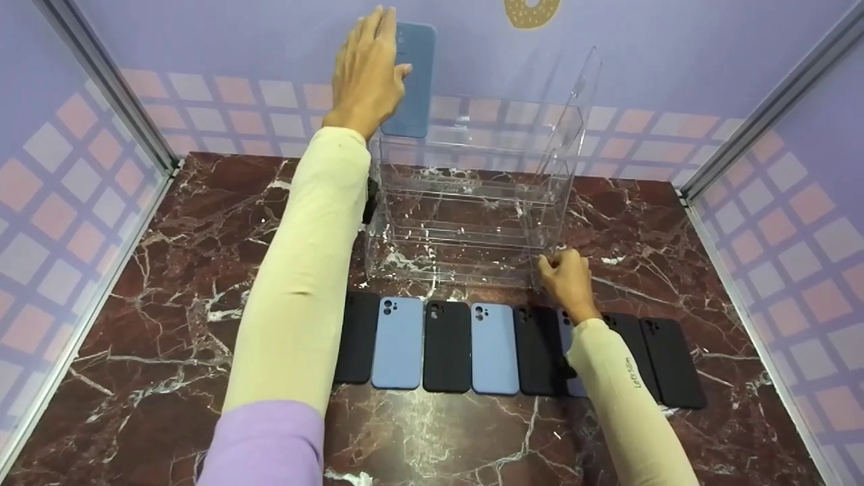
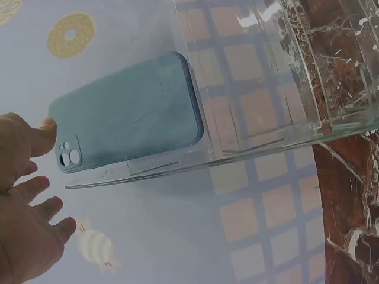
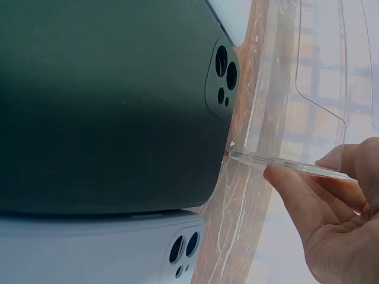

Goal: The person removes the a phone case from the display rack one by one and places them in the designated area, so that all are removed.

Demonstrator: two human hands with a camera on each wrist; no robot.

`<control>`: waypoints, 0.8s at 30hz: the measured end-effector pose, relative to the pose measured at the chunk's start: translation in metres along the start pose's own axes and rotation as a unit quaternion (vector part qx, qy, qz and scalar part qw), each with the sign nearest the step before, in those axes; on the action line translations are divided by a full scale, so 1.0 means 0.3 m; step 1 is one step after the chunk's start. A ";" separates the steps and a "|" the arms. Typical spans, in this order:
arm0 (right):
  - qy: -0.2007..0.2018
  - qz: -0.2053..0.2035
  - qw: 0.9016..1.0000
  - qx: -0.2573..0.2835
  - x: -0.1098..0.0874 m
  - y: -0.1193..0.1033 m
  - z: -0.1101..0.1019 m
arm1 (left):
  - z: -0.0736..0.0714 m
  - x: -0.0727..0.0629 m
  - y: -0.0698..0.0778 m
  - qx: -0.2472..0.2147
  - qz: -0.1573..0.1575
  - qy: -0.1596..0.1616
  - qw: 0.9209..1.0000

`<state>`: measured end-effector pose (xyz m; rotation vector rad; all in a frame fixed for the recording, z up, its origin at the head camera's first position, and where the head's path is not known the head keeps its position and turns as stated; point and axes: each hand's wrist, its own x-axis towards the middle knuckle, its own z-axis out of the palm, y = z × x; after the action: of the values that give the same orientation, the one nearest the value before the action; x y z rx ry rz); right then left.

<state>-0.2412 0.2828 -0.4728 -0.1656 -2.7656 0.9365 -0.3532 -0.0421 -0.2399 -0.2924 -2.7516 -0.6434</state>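
A blue phone case (image 1: 418, 81) stands upright in the top tier of a clear acrylic display rack (image 1: 466, 192), at its left end. Beside that case is my left hand (image 1: 368, 74), fingers extended; in the left wrist view its thumb (image 2: 46, 137) is right at the case's camera end, and the other fingers are spread outside the rack's side panel. Low at the rack's front right corner, my right hand (image 1: 569, 280) pinches the edge of the clear side panel (image 3: 284, 163) between thumb and fingers.
Phone cases lie in a row before the rack, black (image 1: 447, 347) and blue (image 1: 495, 347), camera cutouts toward the rack. My right forearm covers part of the row. The marbled table (image 1: 169, 270) meets patterned walls (image 1: 776, 169) at the back and sides.
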 end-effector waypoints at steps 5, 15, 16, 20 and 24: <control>-0.007 0.004 1.000 0.001 -0.005 -0.005 -0.005 | 0.000 0.005 -0.002 0.016 0.007 -0.027 0.999; 0.001 0.000 1.000 -0.007 -0.014 -0.001 -0.017 | -0.001 0.000 0.017 0.020 0.016 -0.038 0.999; 0.001 -0.002 1.000 -0.008 -0.015 -0.001 -0.018 | -0.001 -0.002 0.017 0.020 0.022 -0.026 0.999; 0.003 -0.006 1.000 -0.011 -0.016 -0.005 -0.019 | 0.003 -0.004 0.013 0.013 0.047 0.038 0.998; 0.003 -0.003 1.000 -0.015 -0.017 -0.009 -0.019 | 0.006 -0.003 0.010 -0.011 0.062 0.085 0.994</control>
<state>-0.2349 0.2831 -0.4677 -0.1634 -2.7744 0.8922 -0.3519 -0.0388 -0.2406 -0.3902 -2.5430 -0.6348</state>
